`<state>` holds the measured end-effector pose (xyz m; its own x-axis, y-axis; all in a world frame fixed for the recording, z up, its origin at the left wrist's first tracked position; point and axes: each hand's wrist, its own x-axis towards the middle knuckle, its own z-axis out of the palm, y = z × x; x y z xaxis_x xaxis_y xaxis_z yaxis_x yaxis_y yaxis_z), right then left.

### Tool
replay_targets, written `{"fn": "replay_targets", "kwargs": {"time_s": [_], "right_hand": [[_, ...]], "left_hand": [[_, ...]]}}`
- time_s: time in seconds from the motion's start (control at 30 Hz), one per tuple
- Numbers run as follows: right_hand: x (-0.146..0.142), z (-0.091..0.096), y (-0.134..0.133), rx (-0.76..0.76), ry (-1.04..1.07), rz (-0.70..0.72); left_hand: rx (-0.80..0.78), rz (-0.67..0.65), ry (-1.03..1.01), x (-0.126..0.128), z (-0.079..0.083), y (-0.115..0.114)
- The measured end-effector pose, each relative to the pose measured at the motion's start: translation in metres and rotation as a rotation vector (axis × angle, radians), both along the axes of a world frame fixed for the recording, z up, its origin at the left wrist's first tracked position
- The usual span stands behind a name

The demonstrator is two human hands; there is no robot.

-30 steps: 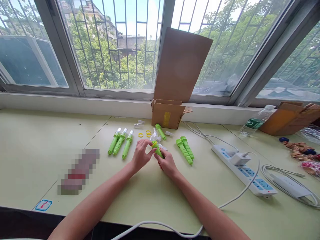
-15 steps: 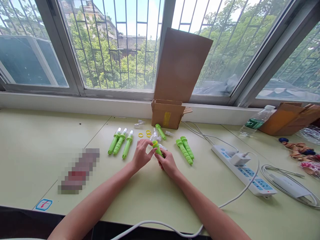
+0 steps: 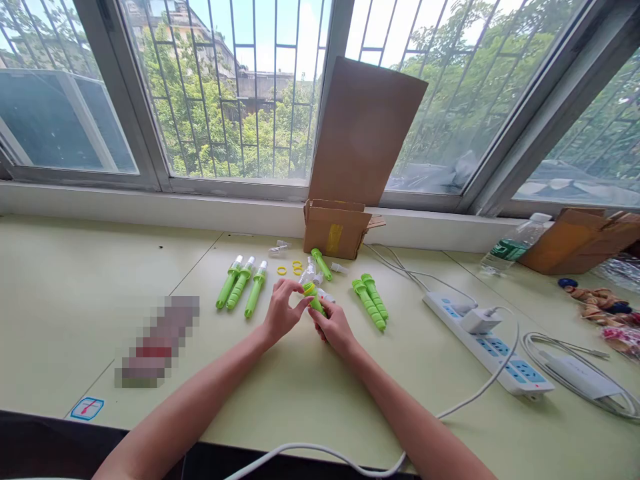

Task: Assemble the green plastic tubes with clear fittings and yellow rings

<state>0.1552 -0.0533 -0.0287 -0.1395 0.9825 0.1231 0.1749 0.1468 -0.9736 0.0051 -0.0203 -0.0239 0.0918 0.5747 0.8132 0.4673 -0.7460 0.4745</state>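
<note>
My right hand (image 3: 336, 325) grips a green plastic tube (image 3: 316, 303) in front of me, its wider end tilted up and away. A yellow ring (image 3: 309, 289) sits around that end. My left hand (image 3: 281, 312) reaches it from the left, thumb and forefinger curled in a pinch at the ring. Just beyond the hands lie loose yellow rings (image 3: 282, 271), clear plastic pieces (image 3: 309, 269) and another green tube (image 3: 321, 264). To the left are three green tubes with clear tops (image 3: 241, 285). Two ridged green tubes (image 3: 370, 305) rest on the right.
Against the window sill stands an open cardboard box (image 3: 333, 230). On the right are a white power strip (image 3: 487, 340) with a plugged-in charger, coiled cable (image 3: 580, 373), and a plastic bottle (image 3: 517, 245). A white cord (image 3: 320, 448) crosses the front edge.
Both hands stay at the tube with the yellow ring, shifting only slightly. The tube's top end has moved a little to the left. Nothing else on the table has moved.
</note>
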Motion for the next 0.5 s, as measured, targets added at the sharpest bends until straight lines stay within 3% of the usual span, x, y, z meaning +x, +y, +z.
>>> {"fn": "replay_targets", "kwargs": {"time_s": [0.27,0.5], "right_hand": [[-0.0042,0.0006,-0.0002,0.206,-0.200,-0.157],[-0.0011,0.0004,0.0019,0.196,-0.180,-0.099]], "left_hand": [[0.090,0.039,-0.004,-0.0007,0.0000,-0.0048],[0.062,0.052,0.004,0.0022,-0.0003,-0.0032]]}}
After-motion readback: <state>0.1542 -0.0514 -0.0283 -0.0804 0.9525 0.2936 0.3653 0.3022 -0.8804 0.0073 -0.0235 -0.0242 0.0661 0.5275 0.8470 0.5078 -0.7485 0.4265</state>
